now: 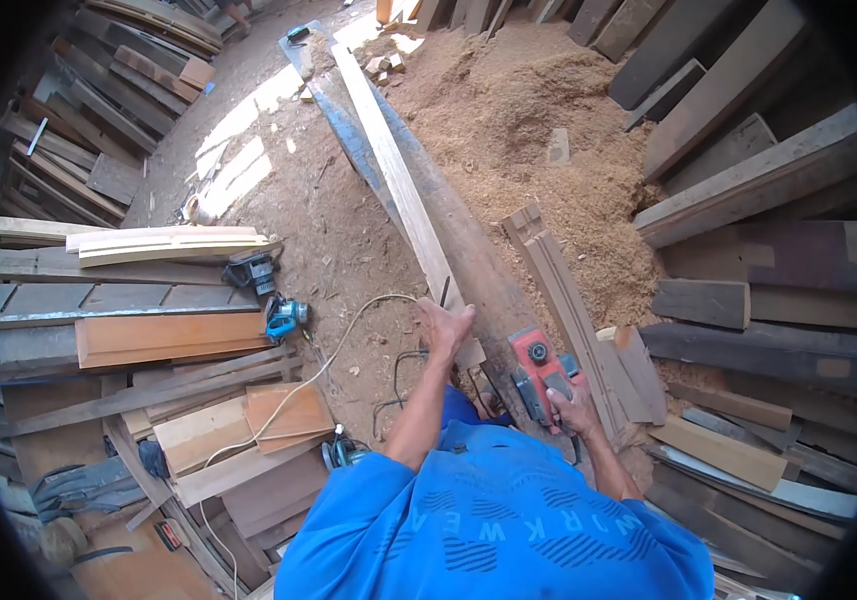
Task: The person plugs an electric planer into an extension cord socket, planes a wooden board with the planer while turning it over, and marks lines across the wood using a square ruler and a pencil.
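Observation:
A long, pale wooden strip lies lengthwise on a narrow, worn workbench. My left hand is closed on the strip's near end. A thin dark stick, perhaps a pencil, stands up at its fingers. On the right, my right hand grips the handle of a red and black electric planer, which sits at the bench's near right edge. The underside of the planer is hidden, so I cannot tell whether it touches the bench.
Sawdust and shavings are heaped right of the bench. A grooved timber piece lies close to the planer. Teal power tools and a pale cord are on the left. Stacked boards line both sides.

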Motion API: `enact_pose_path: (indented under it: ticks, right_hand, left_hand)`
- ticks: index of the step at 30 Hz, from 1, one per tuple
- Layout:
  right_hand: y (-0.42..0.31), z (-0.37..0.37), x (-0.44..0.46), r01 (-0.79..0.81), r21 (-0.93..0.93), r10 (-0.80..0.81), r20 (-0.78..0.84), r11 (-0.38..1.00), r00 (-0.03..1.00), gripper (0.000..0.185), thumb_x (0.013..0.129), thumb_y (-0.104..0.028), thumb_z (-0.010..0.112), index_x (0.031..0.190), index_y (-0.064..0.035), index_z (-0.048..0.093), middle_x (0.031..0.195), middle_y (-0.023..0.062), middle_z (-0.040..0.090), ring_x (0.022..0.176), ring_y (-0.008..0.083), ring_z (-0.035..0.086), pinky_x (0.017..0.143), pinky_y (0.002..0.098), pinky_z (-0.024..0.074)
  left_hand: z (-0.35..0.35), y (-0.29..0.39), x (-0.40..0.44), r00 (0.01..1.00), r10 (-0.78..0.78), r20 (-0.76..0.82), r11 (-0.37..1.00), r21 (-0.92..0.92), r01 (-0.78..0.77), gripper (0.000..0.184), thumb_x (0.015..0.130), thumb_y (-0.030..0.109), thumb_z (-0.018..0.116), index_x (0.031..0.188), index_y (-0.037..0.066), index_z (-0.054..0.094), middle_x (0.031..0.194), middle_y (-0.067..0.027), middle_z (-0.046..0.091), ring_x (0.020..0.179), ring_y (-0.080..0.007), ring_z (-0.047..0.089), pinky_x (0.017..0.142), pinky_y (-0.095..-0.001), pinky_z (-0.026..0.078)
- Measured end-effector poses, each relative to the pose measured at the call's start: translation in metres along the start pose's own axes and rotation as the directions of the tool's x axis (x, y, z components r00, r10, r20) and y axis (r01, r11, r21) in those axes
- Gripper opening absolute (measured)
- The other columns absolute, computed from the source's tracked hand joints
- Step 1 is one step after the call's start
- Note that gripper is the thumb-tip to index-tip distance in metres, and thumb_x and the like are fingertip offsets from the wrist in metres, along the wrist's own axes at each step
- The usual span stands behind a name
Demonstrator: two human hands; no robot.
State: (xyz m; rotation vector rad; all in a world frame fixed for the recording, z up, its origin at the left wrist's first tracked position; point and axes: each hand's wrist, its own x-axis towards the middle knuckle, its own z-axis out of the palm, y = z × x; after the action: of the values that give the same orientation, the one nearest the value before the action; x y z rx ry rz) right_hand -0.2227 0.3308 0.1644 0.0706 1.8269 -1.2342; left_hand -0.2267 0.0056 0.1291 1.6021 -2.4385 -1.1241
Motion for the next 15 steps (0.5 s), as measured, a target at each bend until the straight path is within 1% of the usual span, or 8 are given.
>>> enact_pose_path:
  ticks: [3, 6, 9, 12, 13, 15]
  right_hand:
    - [-0.007, 0.001, -0.002, -0.024, 0.026, 0.024, 0.002, 0.999, 1.000, 0.044, 0.091, -0.040, 0.069, 0.108, 0.0002, 0.066, 0.071, 0.0015, 0.057, 0.059, 0.0122, 0.056, 0.050, 0.0306, 0.0479]
    - [-0.008, 0.000, -0.003, -0.008, 0.050, 0.006, 0.037, 0.999, 0.999, 0.042, 0.091, -0.038, 0.069, 0.108, -0.0004, 0.065, 0.070, 0.0010, 0.056, 0.055, 0.0121, 0.055, 0.047, 0.0306, 0.0465]
    - [-0.004, 0.000, -0.001, 0.035, 0.088, -0.039, 0.045, 0.995, 0.998, 0.040, 0.091, -0.038, 0.069, 0.106, -0.0010, 0.064, 0.069, 0.0013, 0.055, 0.052, 0.0122, 0.053, 0.044, 0.0306, 0.0448]
    - [-0.003, 0.001, -0.003, -0.072, 0.123, 0.068, 0.038, 0.990, 0.997, 0.040, 0.092, -0.038, 0.069, 0.104, -0.0006, 0.063, 0.068, 0.0016, 0.054, 0.050, 0.0126, 0.053, 0.043, 0.0297, 0.0439]
    - [-0.007, -0.001, -0.004, -0.065, 0.036, 0.063, 0.056, 0.997, 0.996, 0.042, 0.092, -0.039, 0.069, 0.108, -0.0009, 0.063, 0.067, 0.0020, 0.054, 0.050, 0.0133, 0.054, 0.043, 0.0297, 0.0440]
    - [-0.001, -0.001, -0.004, -0.039, 0.102, 0.031, 0.079, 0.994, 0.996, 0.045, 0.093, -0.040, 0.068, 0.113, -0.0004, 0.063, 0.066, 0.0029, 0.055, 0.047, 0.0141, 0.053, 0.043, 0.0307, 0.0437]
  left_hand:
    - [0.017, -0.014, 0.004, 0.994, 0.053, -0.095, 0.998, 0.018, -0.052, 0.084, 0.071, 0.041, 0.086, 0.125, -0.007, 0.044, 0.123, -0.0293, 0.055, 0.119, -0.0443, 0.056, 0.102, -0.0495, 0.046]
    - [-0.002, -0.013, -0.004, 0.991, 0.129, -0.026, 0.987, -0.090, -0.130, 0.082, 0.073, 0.044, 0.086, 0.123, -0.006, 0.044, 0.118, -0.0266, 0.056, 0.112, -0.0422, 0.057, 0.096, -0.0496, 0.047]
    - [-0.007, -0.031, -0.010, 0.969, 0.229, -0.092, 0.957, -0.162, -0.242, 0.068, 0.083, 0.042, 0.080, 0.120, -0.004, 0.045, 0.111, -0.0255, 0.056, 0.104, -0.0410, 0.059, 0.090, -0.0496, 0.048]
    - [-0.012, -0.062, -0.015, 0.954, 0.286, -0.086, 0.921, -0.249, -0.298, 0.051, 0.093, 0.035, 0.069, 0.119, -0.002, 0.045, 0.104, -0.0244, 0.056, 0.095, -0.0401, 0.060, 0.085, -0.0505, 0.047]
    - [-0.025, -0.053, -0.030, 0.945, 0.312, -0.099, 0.920, -0.218, -0.326, 0.033, 0.100, 0.027, 0.058, 0.116, 0.001, 0.049, 0.099, -0.0254, 0.059, 0.091, -0.0422, 0.061, 0.081, -0.0521, 0.048]
    - [-0.042, -0.050, -0.048, 0.913, 0.409, 0.001, 0.905, -0.132, -0.405, 0.029, 0.101, 0.026, 0.056, 0.116, 0.002, 0.051, 0.098, -0.0249, 0.061, 0.090, -0.0430, 0.062, 0.079, -0.0527, 0.048]
